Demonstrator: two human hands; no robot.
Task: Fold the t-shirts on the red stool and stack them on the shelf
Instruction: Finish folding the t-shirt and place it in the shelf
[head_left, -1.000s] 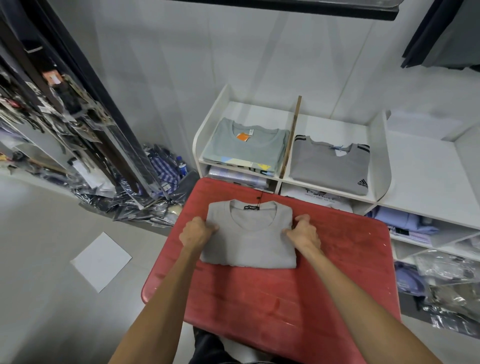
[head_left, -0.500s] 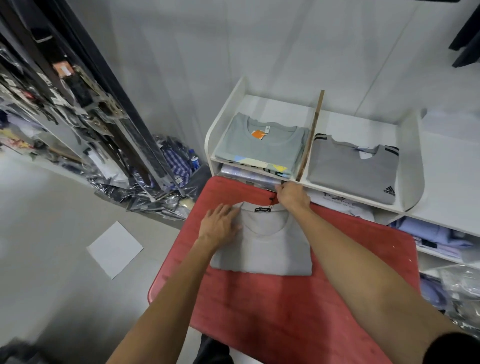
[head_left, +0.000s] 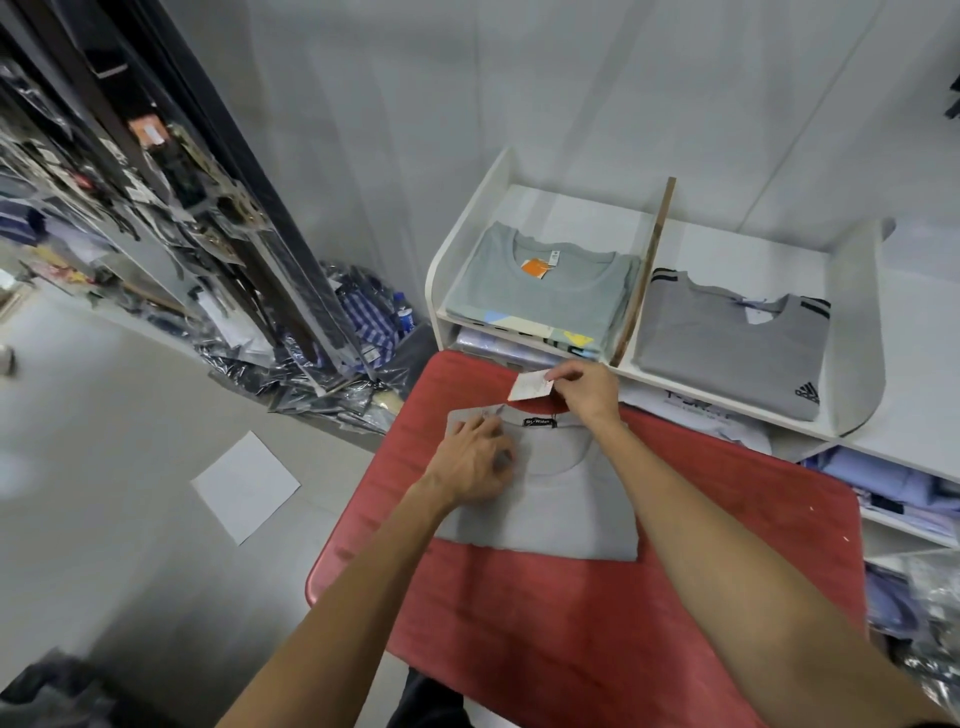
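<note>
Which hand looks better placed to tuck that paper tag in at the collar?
The right hand, probably: it already pinches the tag just above the collar, while the left hand presses the folded grey t-shirt flat.

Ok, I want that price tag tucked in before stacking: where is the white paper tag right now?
The white paper tag is pinched in the right hand, just above the collar of the folded grey t-shirt at the far edge of the red stool.

Folded t-shirt on stool before me; shelf behind it, two shirt stacks side by side, divider between.
</note>
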